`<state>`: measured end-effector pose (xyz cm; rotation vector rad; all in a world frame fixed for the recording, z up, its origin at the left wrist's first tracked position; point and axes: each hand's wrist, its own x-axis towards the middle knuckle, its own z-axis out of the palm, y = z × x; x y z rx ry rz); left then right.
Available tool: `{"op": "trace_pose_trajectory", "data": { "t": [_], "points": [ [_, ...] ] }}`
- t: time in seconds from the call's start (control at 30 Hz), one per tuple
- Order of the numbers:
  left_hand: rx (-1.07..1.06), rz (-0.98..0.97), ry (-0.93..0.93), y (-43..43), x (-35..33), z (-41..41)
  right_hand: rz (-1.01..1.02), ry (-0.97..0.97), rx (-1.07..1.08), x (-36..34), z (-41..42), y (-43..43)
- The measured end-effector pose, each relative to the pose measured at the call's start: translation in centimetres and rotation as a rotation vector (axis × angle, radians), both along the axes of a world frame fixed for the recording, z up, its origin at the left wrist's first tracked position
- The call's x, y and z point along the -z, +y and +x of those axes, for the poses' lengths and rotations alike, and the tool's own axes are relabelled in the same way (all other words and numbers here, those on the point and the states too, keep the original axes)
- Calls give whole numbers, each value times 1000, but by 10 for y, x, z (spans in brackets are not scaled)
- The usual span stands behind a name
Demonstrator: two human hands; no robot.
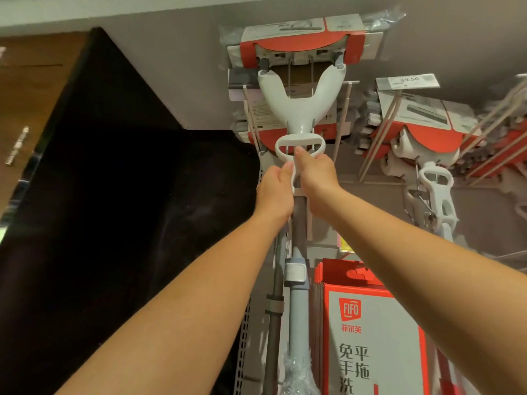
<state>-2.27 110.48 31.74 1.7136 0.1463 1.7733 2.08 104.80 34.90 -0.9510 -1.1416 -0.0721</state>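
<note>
A white sponge mop (299, 104) hangs head-up on a shop wall, its head (302, 44) wrapped in red and white card. Below the Y-shaped neck sits a white loop handle (296, 141), the wringer grip. My left hand (275, 192) grips the lower part of that white grip at the brown pole (301, 220). My right hand (316, 178) holds it from the right, thumb pressed against the loop. Both arms reach up from the bottom of the view.
More packaged mops (427, 138) hang on pegs to the right under a 9.50 price tag (407, 81). Red and white FIFO boxes (370, 332) stand at lower right. A blue-grey pole (296, 309) hangs below. A black panel (114, 195) fills the left.
</note>
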Motion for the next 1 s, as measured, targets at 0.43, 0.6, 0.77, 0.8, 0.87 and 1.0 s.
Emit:
{"op": "trace_pose_trajectory", "data": {
  "t": [0.43,0.6,0.77,0.8,0.87,1.0],
  "points": [
    [-28,16,72,5,-34,-7,-17,26,28,-30,3,13],
    [-20,5,85,8,-28,8,8,54,64,-29,15,21],
    [-45,7,91,22,-15,10,-11,25,61,-18,18,34],
    [-44,2,95,23,-13,9,-9,21,62,-16,19,37],
    [-46,-3,107,28,-8,7,1,5,53,-11,18,42],
    [-53,-18,114,41,5,7,-35,-20,6,-2,19,54]
  ]
}}
